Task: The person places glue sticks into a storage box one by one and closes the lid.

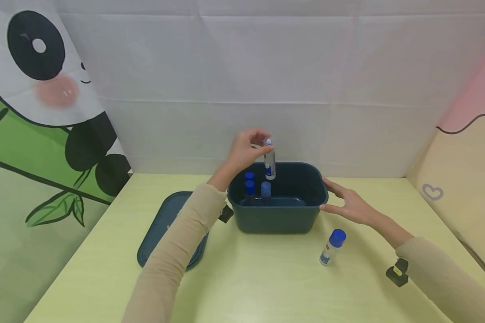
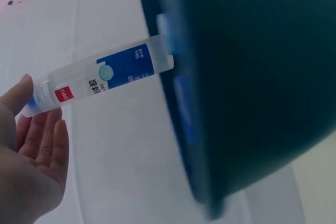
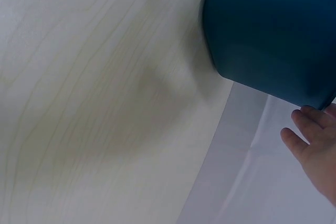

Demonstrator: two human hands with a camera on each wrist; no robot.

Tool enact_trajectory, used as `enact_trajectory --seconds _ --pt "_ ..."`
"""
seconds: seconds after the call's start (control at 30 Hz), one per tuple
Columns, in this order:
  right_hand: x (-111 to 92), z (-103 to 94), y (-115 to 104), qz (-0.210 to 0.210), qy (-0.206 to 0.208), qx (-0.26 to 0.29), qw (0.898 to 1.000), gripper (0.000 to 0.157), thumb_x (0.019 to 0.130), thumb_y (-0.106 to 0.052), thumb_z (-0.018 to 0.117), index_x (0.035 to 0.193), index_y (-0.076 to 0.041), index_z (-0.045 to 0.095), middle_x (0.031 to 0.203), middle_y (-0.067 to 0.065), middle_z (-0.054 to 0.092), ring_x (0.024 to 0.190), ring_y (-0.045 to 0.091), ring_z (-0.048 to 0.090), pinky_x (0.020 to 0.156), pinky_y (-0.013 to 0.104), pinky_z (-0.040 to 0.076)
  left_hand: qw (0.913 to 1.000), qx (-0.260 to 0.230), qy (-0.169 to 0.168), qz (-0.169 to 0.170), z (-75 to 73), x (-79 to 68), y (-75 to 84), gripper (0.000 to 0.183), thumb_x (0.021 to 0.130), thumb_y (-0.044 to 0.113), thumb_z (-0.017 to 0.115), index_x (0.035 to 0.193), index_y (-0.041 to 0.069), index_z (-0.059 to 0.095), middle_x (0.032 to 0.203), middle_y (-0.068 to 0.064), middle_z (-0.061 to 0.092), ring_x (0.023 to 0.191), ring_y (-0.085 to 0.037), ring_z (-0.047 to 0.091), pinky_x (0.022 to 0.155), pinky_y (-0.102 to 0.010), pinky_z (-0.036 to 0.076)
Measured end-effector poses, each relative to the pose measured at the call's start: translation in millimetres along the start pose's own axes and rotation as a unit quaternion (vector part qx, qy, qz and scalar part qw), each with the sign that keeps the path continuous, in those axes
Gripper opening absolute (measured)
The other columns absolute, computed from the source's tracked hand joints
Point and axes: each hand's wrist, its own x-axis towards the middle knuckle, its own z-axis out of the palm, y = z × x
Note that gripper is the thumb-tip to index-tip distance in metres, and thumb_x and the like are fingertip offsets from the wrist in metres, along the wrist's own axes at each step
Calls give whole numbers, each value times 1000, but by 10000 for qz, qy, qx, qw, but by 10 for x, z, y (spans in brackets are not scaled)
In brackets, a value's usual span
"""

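Observation:
My left hand [image 1: 242,151] pinches a clear glue bottle [image 1: 270,166] by its top between thumb and fingers. The bottle hangs upright, its lower end inside the opening of a dark teal bin [image 1: 274,220]. In the left wrist view, its blue-and-white label [image 2: 126,66] and small red logo show, with the thumb at the cap end. Several blue-capped bottles [image 1: 249,188] stand inside the bin at its left side. My right hand [image 1: 349,207] has its fingers extended at the bin's right end, with the fingertips [image 3: 310,114] right at the rim in the right wrist view.
Another glue bottle [image 1: 332,247] with a blue cap stands on the pale wooden table [image 1: 266,278], in front of the bin's right end. A dark teal lid [image 1: 165,215] lies flat left of the bin, partly under the left forearm. A white sheet [image 1: 266,67] hangs behind.

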Motion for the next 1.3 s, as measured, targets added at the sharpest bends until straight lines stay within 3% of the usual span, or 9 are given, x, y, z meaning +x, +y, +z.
enact_trajectory --seconds 0.3,0.53,0.83,1.3 --pt "16 18 8 61 26 3 10000 77 85 -30 62 143 0 20 144 22 25 126 41 33 99 55 30 9981 293 -304 -448 177 -87 -304 28 77 17 73 101 4 63 94 -8 65 82 -17 65 68 -26 53" --pt "9 33 16 80 42 45 9999 77 85 -29 62 143 0 20 144 22 26 126 41 34 99 55 30 9951 524 -499 -681 284 -133 -438 27 75 17 75 97 5 64 92 -8 66 82 -17 65 68 -27 53" --pt "8 51 18 68 20 126 9999 77 86 -29 61 144 -1 19 145 22 24 127 42 32 99 55 29 9878 1078 -824 -766 364 -167 -547 26 73 19 76 94 8 65 91 -5 66 80 -14 63 69 -26 51" --pt "11 53 25 86 44 144 9998 77 86 -29 62 144 -1 19 145 22 24 126 42 33 99 55 30 9786 1483 -1146 -847 399 -171 -600 24 75 21 75 94 9 68 92 -3 66 84 -14 62 74 -28 50"
